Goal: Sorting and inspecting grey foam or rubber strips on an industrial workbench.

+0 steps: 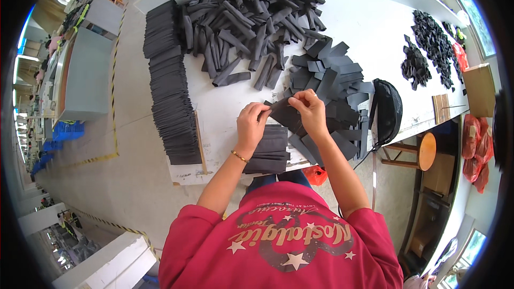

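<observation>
My left hand (pixel 251 124) and my right hand (pixel 309 111) pinch the two ends of one flat dark grey fabric piece (pixel 285 113), held just above the white table (pixel 225 101). Right under my left hand lies a small stack of flat grey pieces (pixel 270 152) at the table's near edge. Loose flat pieces (pixel 334 83) spread out to the right of my hands. A big heap of rolled grey pieces (pixel 251 18) fills the far part of the table.
A long row of stacked grey pieces (pixel 171 85) runs along the table's left edge. A black bag (pixel 388 109) sits at the right edge, with black scraps (pixel 433 43) farther right. A round wooden stool (pixel 425 151) stands below. Grey workbenches (pixel 85 75) line the floor at left.
</observation>
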`<state>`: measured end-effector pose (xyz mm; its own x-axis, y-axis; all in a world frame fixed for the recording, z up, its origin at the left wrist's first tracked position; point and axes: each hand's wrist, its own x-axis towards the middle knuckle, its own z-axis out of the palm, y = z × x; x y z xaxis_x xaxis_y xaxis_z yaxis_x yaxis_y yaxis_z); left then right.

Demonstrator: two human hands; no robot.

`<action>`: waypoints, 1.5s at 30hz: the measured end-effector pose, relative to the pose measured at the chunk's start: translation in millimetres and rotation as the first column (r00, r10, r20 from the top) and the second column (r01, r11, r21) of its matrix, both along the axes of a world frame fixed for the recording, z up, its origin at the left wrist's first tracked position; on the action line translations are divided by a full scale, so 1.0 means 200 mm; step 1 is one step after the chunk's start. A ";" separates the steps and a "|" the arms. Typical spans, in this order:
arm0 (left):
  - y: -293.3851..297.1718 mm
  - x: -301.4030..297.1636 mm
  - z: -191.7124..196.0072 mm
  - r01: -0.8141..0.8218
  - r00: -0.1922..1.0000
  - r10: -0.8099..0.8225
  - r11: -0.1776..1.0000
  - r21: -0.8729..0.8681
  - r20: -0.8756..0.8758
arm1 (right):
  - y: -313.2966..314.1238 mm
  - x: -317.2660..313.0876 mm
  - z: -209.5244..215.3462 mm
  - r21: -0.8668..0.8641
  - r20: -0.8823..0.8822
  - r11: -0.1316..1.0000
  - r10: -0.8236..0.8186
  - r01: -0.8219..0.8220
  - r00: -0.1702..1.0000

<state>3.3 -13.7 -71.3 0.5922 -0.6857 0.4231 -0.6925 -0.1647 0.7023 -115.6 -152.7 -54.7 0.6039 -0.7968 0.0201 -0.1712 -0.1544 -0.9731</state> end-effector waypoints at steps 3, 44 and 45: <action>0.02 0.02 0.03 -0.027 0.999 0.025 0.999 -0.038 -0.045 | 0.02 -0.06 0.01 0.231 0.130 0.969 0.061 -0.090 0.990; 0.06 -0.16 -0.02 -0.452 0.059 -0.315 0.838 -0.307 -0.947 | 0.09 -0.59 -0.10 -0.113 -0.179 0.989 0.072 -0.093 0.981; 0.09 -0.13 -0.03 -0.456 0.103 -0.273 0.842 -0.290 -0.956 | -0.01 -0.72 -0.19 -0.179 -0.272 0.984 -0.072 0.023 0.960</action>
<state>-22.3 4.9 -76.4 0.7479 -0.5416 -0.3837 0.6244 0.3779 0.6836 -259.0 -154.1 -93.4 0.5669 -0.8238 -0.0028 -0.4408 -0.3005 -0.8458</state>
